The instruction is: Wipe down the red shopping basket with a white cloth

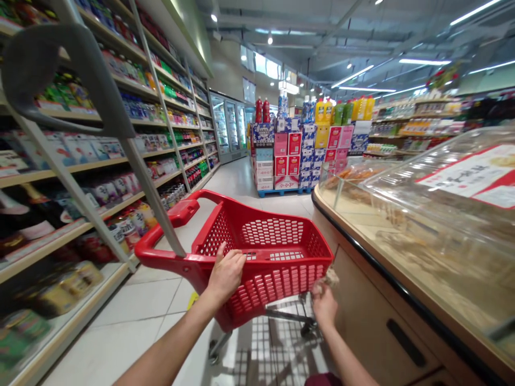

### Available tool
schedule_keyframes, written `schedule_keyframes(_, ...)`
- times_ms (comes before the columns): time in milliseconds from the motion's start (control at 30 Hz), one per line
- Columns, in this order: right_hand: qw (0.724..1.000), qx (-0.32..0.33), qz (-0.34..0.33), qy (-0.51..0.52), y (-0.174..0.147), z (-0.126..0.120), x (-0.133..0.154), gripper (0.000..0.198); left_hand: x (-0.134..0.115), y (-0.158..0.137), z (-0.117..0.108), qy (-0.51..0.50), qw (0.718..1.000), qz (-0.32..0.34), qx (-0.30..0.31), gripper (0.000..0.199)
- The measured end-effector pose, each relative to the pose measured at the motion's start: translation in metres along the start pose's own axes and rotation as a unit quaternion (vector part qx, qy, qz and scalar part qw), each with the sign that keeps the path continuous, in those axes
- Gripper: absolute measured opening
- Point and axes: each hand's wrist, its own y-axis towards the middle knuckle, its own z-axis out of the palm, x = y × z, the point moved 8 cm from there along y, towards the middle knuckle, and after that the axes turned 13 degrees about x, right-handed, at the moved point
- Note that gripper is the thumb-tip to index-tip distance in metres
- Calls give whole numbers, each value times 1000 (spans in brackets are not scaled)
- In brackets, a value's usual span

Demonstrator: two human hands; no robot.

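A red plastic shopping cart (273, 279) with perforated walls stands in front of me, sideways on. My left hand (227, 271) is closed over the near rim of its basket, thumb on top. At the basket's right end, my right hand (325, 303) holds a small pale beige, lumpy item (330, 277) between its fingers. Blur hides what kind of item it is. This hand is just outside the basket wall, close to the wooden counter (362, 311). The cart's grey upright handle (116, 107) rises at upper left.
Clear-lidded food bins (402, 198) top the counter on the right, with a black edge strip. Drink shelves (161, 107) line the left side. Stacked drink boxes (287, 155) stand on a blue pallet ahead, with glass-door coolers (231, 126) beyond.
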Motion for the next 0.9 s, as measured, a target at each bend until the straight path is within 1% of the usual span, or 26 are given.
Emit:
schedule_keyframes(33,1000,16,-8,-5,-6,1,-1,32,0,0,0,1,1000,-1,1,29)
schedule_keyframes(67,1000,19,-22,-3,-10,-3,2,31,0,0,1,0,1000,-3,1,29)
schedule_keyframes(133,998,-5,-69,1,-12,-21,23,36,-1,0,0,-2,1000,-5,-1,29)
schedule_keyframes(167,994,-20,-105,3,-10,-31,39,38,-1,0,0,-3,1000,-5,-2,29)
schedule_keyframes(233,977,-32,-211,1,-7,-40,77,37,-2,-1,-1,-5,1000,-4,-1,29)
schedule_keyframes(267,963,-28,-268,-4,-7,-39,93,34,-3,-1,-1,-5,1000,-4,1,29)
schedule_keyframes(300,948,-32,-316,-10,-10,-36,102,30,-3,-1,-1,-6,1000,-5,2,29)
schedule_keyframes(333,937,-40,-347,-18,-13,-31,103,26,-3,-1,-1,-7,1000,-5,3,29)
schedule_keyframes(367,932,-44,-359,-30,-17,-23,97,25,-3,-2,-1,-8,1000,-5,3,29)
schedule_keyframes(400,932,-29,-359,-48,-22,-11,87,25,-4,-2,-1,-8,1000,-5,4,29)
schedule_keyframes(467,932,53,-345,-100,-32,18,63,27,-4,-2,-1,-7,1000,-4,4,28)
schedule_keyframes(500,926,97,-344,-124,-38,30,56,28,-5,-2,-1,-6,1000,-3,2,28)
schedule_keyframes(533,918,124,-349,-143,-44,37,53,29,-5,-2,-1,-6,1000,-2,0,28)
schedule_keyframes(567,914,121,-356,-152,-49,36,57,29,-6,-2,-1,-5,1000,0,-1,28)
schedule_keyframes(600,914,94,-365,-152,-51,30,67,30,-6,-2,-1,-5,1000,1,-1,28)
schedule_keyframes(667,910,18,-390,-139,-53,13,97,30,-6,-2,-1,-6,1000,0,3,28)
schedule_keyframes(700,905,-5,-403,-134,-53,9,112,29,-6,-2,0,-6,1000,0,6,28)
schedule_keyframes(733,900,-14,-416,-131,-54,9,123,28,-6,-2,0,-7,1000,-1,9,28)
schedule_keyframes(800,891,9,-435,-131,-60,22,134,27,-6,-2,0,-6,1000,-3,14,29)
schedule_keyframes(900,884,73,-443,-130,-73,49,126,30,-6,-2,1,1,1000,-2,21,28)
